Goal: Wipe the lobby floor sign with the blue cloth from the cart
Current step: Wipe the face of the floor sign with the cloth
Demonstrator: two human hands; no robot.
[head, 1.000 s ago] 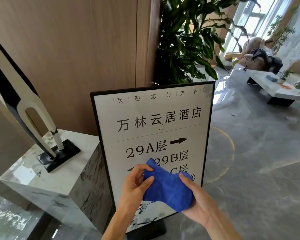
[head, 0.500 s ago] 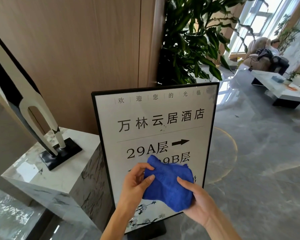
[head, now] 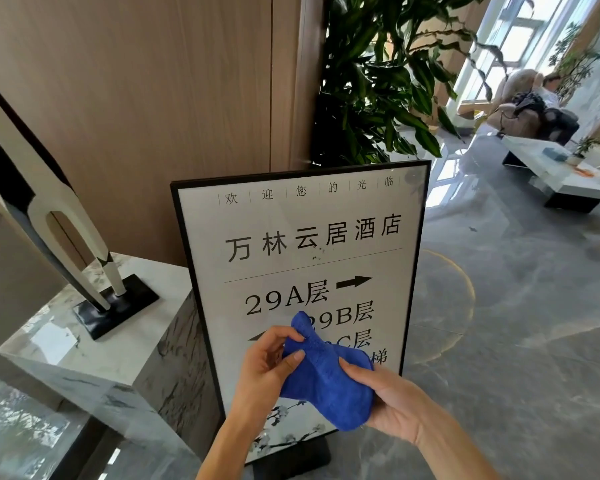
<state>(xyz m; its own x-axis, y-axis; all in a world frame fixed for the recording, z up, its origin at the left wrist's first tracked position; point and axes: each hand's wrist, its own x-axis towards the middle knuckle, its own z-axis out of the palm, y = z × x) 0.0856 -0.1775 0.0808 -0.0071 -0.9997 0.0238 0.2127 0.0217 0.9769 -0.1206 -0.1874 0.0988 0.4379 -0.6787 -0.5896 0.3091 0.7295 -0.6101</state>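
The floor sign [head: 302, 258] is a black-framed white board with Chinese text and arrows, standing upright on a black base in front of me. Small dark specks sit near its middle, below the big characters. The blue cloth [head: 329, 379] is bunched in front of the sign's lower half and hides some of the text. My left hand [head: 267, 368] pinches the cloth's upper left corner. My right hand [head: 388, 400] grips its lower right side. Whether the cloth touches the sign's face I cannot tell.
A marble plinth [head: 94, 344] with a black-and-white sculpture [head: 59, 216] stands directly left of the sign. A large potted plant [head: 378, 84] rises behind it by the wood wall. Glossy grey floor [head: 516, 323] stretches right toward a low table [head: 561, 174] and an armchair [head: 523, 112].
My hands and the cloth stay in front of the sign's lower half; the cloth has been regathered, with a corner now poking up. The view shifted slightly.
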